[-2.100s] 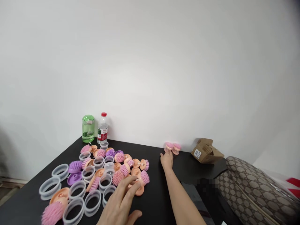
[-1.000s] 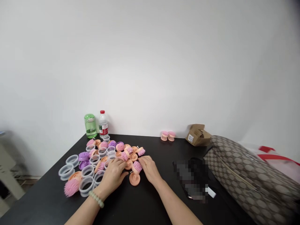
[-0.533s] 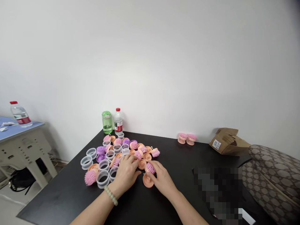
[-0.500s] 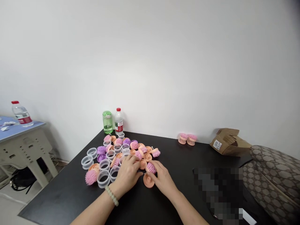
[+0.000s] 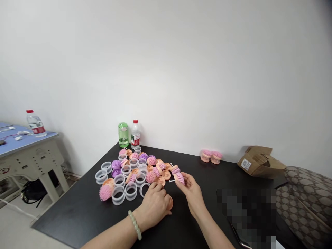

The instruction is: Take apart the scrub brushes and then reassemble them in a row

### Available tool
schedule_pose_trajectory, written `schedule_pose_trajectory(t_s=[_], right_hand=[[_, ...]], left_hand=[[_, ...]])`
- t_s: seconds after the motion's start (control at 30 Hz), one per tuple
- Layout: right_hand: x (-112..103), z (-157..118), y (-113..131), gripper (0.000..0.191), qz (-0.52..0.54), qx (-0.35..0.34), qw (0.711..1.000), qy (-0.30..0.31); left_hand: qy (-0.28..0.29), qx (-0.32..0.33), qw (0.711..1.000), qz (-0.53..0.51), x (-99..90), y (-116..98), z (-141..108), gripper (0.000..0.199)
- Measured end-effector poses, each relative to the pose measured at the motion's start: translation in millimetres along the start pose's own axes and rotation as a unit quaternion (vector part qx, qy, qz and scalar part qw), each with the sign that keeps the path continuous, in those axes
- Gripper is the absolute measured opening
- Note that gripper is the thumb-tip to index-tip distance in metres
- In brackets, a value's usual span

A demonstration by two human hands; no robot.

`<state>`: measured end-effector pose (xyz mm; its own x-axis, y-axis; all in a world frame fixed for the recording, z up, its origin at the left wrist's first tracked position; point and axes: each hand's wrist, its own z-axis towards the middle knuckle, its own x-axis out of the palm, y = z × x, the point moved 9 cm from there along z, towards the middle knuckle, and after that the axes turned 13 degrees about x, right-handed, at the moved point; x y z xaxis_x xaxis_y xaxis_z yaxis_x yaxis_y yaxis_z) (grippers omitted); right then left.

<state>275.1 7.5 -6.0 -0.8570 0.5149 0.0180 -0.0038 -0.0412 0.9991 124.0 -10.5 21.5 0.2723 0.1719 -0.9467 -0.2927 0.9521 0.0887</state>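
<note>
My left hand (image 5: pixel 156 200) is closed over a round orange cap (image 5: pixel 170 203), mostly hidden under its fingers, low over the black table. A pink-bristled brush head (image 5: pixel 179 178) with an orange base and a thin white stem pointing left is between the thumb and fingers of my right hand (image 5: pixel 192 193). Another pink brush head (image 5: pixel 175 169) lies just behind it. Left of my hands spreads a pile of clear plastic rings (image 5: pixel 118 195), orange caps (image 5: pixel 160 181), pink brush heads (image 5: pixel 105 192) and purple ones (image 5: pixel 116 164).
Two assembled pink brushes (image 5: pixel 216 157) stand near the wall. An open cardboard box (image 5: pixel 260 162) and a patterned fabric item (image 5: pixel 306 197) are at the right. A green container (image 5: pixel 123 135) and a water bottle (image 5: pixel 135 134) stand at the back left corner of the table.
My right hand has raised the pink brush head off to the right, and its white stem now shows. My left hand has moved right, onto the orange cap. The view has shifted slightly.
</note>
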Motion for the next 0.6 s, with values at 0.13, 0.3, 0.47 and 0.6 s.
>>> schedule_pose_trajectory(t_s=[0.13, 0.3, 0.47, 0.6], right_hand=[[-3, -1, -1, 0.055, 0.031, 0.02, 0.999, -0.006], [-7, 0, -2, 0.057, 0.05, 0.034, 0.998, -0.018], [-6, -3, 1, 0.056, 0.052, 0.038, 0.998, -0.012], [1, -11, 10, 0.055, 0.08, 0.023, 0.996, 0.016]], left_hand=[[-0.04, -0.057, 0.997, -0.038, -20.9, 20, -7, 0.063], [0.036, -0.17, 0.985, 0.002, -31.4, 58, -25, 0.073], [0.084, -0.205, 0.975, -0.004, -29.8, 78, -37, 0.058], [-0.033, -0.203, 0.972, -0.109, -44.7, 77, -35, 0.04]])
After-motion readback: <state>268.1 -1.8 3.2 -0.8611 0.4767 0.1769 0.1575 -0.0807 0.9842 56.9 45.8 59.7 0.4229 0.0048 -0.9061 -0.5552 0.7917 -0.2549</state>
